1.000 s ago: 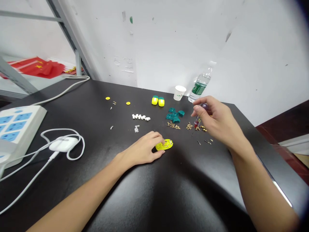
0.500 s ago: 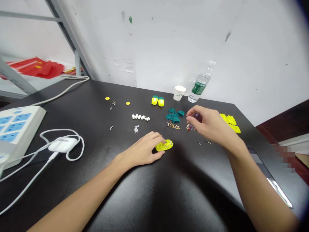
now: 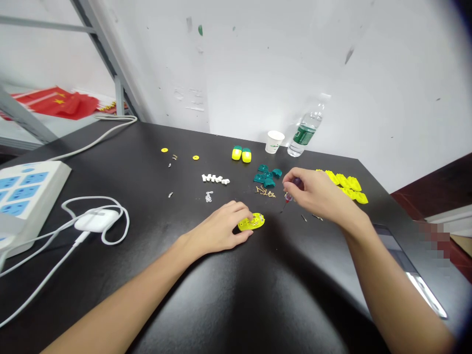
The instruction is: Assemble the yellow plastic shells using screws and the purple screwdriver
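Note:
On the dark table, my left hand (image 3: pixel 220 228) holds a yellow plastic shell (image 3: pixel 257 221) between thumb and fingers, its open side up with small metal parts inside. My right hand (image 3: pixel 315 193) grips a small screwdriver (image 3: pixel 288 197), whose handle is mostly hidden by the fingers. Its thin shaft points down and left, to the right of the shell and apart from it. Brass-coloured strips (image 3: pixel 264 191) and dark green plastic caps (image 3: pixel 268 177) lie just beyond. Small metal pins (image 3: pixel 304 218) are below the right hand.
White plastic pieces (image 3: pixel 215 179) and clear small parts (image 3: pixel 209 196) lie left of centre. Two yellow-green units (image 3: pixel 241 154), a paper cup (image 3: pixel 275 142) and a water bottle (image 3: pixel 306 129) stand behind. Yellow shells (image 3: pixel 348 183) and a phone (image 3: pixel 413 275) are right; a power strip (image 3: pixel 33 204) is left.
My right hand has shifted a little left and down with the screwdriver, bringing its tip nearer the yellow shell. More yellow shells show behind the hand. My left hand stays on its shell.

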{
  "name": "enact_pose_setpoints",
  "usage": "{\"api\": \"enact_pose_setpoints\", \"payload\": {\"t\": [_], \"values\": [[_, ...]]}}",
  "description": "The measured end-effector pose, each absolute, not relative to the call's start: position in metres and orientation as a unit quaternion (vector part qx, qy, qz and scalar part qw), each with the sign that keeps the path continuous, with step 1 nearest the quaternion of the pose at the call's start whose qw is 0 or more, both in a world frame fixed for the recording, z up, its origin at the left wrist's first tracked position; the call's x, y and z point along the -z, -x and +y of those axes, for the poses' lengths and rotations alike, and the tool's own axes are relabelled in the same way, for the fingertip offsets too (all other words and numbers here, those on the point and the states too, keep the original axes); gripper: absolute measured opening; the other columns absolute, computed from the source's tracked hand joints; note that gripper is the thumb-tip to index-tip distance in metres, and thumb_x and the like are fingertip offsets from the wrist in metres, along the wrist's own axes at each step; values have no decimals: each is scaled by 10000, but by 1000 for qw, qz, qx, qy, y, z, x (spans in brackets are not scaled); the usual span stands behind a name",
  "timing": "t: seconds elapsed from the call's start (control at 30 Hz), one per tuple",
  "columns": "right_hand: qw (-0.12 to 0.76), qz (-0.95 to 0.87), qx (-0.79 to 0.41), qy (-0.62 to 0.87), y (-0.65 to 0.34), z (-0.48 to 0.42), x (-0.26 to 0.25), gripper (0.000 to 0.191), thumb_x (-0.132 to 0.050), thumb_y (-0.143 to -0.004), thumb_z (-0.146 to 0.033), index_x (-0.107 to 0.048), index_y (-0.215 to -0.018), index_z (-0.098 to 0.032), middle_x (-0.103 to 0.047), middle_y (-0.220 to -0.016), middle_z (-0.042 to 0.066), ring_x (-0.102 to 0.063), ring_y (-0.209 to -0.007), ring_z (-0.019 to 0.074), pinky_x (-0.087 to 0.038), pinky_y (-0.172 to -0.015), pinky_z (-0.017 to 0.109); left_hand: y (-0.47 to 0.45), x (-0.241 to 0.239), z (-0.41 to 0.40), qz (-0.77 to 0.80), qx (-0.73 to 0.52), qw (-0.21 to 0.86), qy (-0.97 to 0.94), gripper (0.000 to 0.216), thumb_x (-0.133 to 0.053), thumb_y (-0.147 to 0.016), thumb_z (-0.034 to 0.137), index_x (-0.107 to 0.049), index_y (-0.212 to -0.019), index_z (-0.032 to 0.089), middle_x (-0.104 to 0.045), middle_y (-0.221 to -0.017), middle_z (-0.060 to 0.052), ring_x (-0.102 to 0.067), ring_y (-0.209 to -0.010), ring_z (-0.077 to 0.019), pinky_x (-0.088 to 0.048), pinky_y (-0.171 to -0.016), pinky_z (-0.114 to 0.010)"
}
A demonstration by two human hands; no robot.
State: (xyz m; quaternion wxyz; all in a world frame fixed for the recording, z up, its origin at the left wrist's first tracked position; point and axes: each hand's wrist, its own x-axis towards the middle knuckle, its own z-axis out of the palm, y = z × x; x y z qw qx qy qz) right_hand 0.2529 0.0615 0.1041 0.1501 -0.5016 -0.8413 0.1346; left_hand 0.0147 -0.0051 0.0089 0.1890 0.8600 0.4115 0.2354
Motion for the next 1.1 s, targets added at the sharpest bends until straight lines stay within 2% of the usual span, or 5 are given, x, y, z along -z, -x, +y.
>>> {"api": "enact_pose_setpoints", "payload": {"t": [0.13,0.3,0.57,0.8,1.1], "values": [[119,-849,-123,500,-255,64,-100,74,-497,-902,-290,-552,-909,-240,-655,-707,-11,-562,-596,154,-389,-535,277,-15,-9,-5,408,-240,189,-860,133,-592,-902,235,-607,-1027,194,-626,-1092,-75,-569,-1006,-230,-471,-901,-385],[103,-847,-148,500,-261,65,-104,105,-515,-910,-300,-548,-995,-249,-679,-752,-5,-601,-620,157,-433,-571,289,-15,-9,-5,410,-238,190,-860,146,-598,-898,233,-595,-1037,191,-626,-1094,-79,-573,-1020,-237,-471,-917,-393],[238,-788,-79,562,-285,72,-123,186,-589,-876,-341,-562,-1021,-228,-704,-782,44,-621,-659,190,-464,-612,346,-15,-8,-6,423,-242,199,-850,176,-599,-891,237,-590,-1061,193,-628,-1107,-80,-579,-1017,-238,-484,-910,-401],[118,-783,-35,609,-313,90,-119,107,-548,-859,-307,-589,-900,-217,-695,-775,61,-608,-674,217,-436,-568,351,-16,-9,-6,422,-242,198,-851,177,-601,-888,236,-588,-1059,194,-633,-1113,-85,-584,-1034,-248,-487,-911,-410],[104,-794,-79,594,-302,94,-110,53,-534,-853,-265,-573,-874,-235,-705,-811,38,-617,-733,214,-438,-620,335,-16,-10,-6,425,-233,200,-851,193,-603,-891,235,-570,-1077,192,-626,-1121,-83,-579,-1025,-244,-483,-908,-403]]}}
